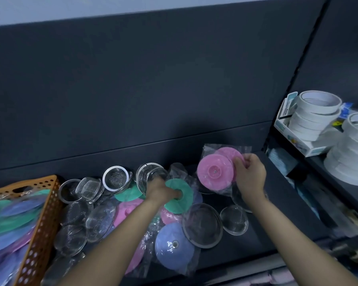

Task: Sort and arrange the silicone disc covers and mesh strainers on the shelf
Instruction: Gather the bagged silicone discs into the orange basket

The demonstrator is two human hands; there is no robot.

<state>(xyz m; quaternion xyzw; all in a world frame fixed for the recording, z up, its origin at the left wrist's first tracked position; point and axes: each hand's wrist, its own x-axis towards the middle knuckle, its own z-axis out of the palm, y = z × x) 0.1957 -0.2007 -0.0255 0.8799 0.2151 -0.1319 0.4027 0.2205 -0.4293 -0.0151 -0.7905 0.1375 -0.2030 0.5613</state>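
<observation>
A: Grip status?
B: I see the left hand [161,191] gripping a green round silicone disc cover [179,203] at its centre, over the pile on the dark shelf [273,219]. The right hand [250,174] pinches the rim of a bagged pink silicone disc cover [214,171], held upright further right.
A: Strainers?
B: Round steel mesh strainers [116,178] lie loose left of the left hand, beside an orange perforated basket [43,203].

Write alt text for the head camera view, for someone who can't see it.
A person's right hand pinches bagged pink disc covers over a dark shelf while the left hand grips a green disc cover. Mesh strainers and more covers lie scattered beside an orange basket at the left.
</observation>
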